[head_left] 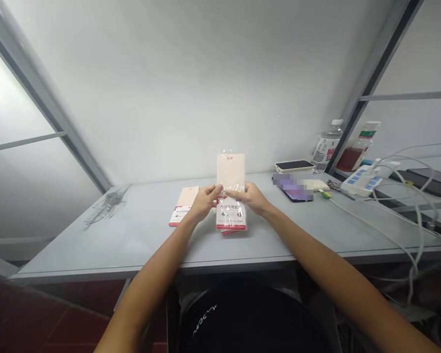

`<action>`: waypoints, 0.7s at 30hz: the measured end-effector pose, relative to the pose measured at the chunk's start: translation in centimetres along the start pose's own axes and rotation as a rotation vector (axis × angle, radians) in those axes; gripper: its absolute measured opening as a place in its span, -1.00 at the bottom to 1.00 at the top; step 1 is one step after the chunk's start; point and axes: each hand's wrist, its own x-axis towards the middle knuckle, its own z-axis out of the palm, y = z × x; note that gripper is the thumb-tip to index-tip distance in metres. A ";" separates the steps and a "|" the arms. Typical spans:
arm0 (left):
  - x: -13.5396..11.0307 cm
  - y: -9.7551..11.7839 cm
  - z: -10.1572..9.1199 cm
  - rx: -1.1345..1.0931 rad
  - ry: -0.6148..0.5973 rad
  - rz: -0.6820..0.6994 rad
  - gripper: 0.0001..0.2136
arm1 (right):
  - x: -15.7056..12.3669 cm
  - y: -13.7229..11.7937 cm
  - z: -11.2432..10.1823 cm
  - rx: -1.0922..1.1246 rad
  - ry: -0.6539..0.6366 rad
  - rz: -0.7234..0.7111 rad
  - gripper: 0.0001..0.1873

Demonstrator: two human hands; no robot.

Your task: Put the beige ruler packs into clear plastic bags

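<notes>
I hold a flat pale-pink packet in a clear plastic sleeve [231,189] upright above the grey table [139,240]. My left hand [205,201] pinches its left edge and my right hand [250,197] pinches its right edge, both with closed fingers. The packet has a red band and printed text near its bottom. Under it, the red edge of another packet [228,232] shows on the table. A matching packet [183,206] lies flat on the table just left of my left hand.
To the right lie a dark phone [296,192], a second device on a pale case [294,165], two bottles [328,145], a white power strip [363,179] and several white cables [397,230]. A scribbled sketch [106,206] marks the table's far left. A white wall stands behind.
</notes>
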 end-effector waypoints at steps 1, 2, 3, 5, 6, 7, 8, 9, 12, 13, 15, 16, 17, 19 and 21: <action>0.0 -0.1 -0.1 0.014 -0.002 -0.001 -0.62 | 0.0 0.0 0.0 -0.003 0.001 -0.002 -0.62; 0.0 -0.1 -0.2 0.026 -0.004 0.000 -0.63 | 0.0 0.0 0.0 -0.007 0.001 -0.003 -0.61; 0.1 -0.2 -0.2 0.035 -0.004 0.001 -0.64 | 0.0 0.1 0.0 -0.015 0.001 -0.005 -0.60; 0.1 -0.2 -0.4 0.042 -0.009 -0.007 -0.65 | 0.1 0.3 -0.1 -0.038 -0.004 -0.009 -0.58; 0.1 -0.2 -0.5 0.042 -0.016 -0.012 -0.65 | 0.1 0.4 -0.1 -0.050 -0.009 -0.011 -0.57; 0.1 -0.2 -0.5 0.041 -0.023 -0.016 -0.66 | 0.1 0.5 -0.1 -0.063 -0.015 -0.013 -0.57; 0.1 -0.2 -0.5 0.041 -0.025 -0.017 -0.66 | 0.1 0.6 -0.1 -0.075 -0.021 -0.014 -0.56; 0.1 -0.2 -0.4 0.043 -0.021 -0.014 -0.66 | 0.2 0.6 -0.1 -0.086 -0.025 -0.016 -0.56; 0.0 -0.2 -0.1 0.055 0.016 0.003 -0.65 | 0.2 0.8 -0.1 -0.108 -0.025 -0.036 -0.58; 0.0 -0.2 0.0 0.068 0.029 0.006 -0.64 | 0.2 0.9 0.0 -0.116 -0.024 -0.043 -0.59; 0.1 -0.4 0.1 0.104 0.042 0.011 -0.64 | 0.2 1.0 0.0 -0.136 -0.021 -0.043 -0.62; 0.2 -0.5 0.1 0.124 0.049 0.011 -0.64 | 0.2 1.0 0.0 -0.147 -0.022 -0.036 -0.64; 0.3 -0.6 0.1 0.142 0.060 0.013 -0.64 | 0.3 1.0 0.0 -0.156 -0.021 -0.024 -0.65; 0.5 -0.9 0.0 0.180 0.104 0.017 -0.63 | 0.3 1.1 -0.1 -0.169 -0.016 0.009 -0.67; 0.6 -1.3 -0.3 0.258 0.201 0.038 -0.61 | 0.5 1.3 -0.2 -0.182 0.000 0.043 -0.66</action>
